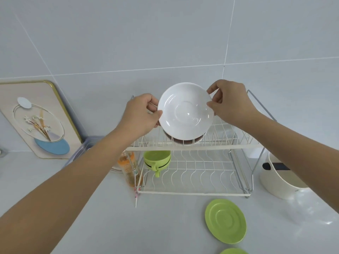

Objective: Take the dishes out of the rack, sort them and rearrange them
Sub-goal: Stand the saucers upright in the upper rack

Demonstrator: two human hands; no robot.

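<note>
Grey surface (165,226) | white saucer (185,112) upright between both hands' fingers (211,104), above rack (192,145) | left hand (141,112), right hand (231,101) pinching opposite rims

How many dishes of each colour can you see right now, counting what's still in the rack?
White saucer, held in both hands: 1
Green saucers, on the counter: 2
Green cups, stacked in the lower rack: 2
Dark dish, upper rack, partly hidden: 1
Total: 6

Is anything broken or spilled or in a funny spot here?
Nothing looks broken or spilled. The white saucer is held by both hands, left hand and right hand, above the rack's top tier. One small oddity: a thin stick pokes out past the rack's front left corner onto the counter.
</note>
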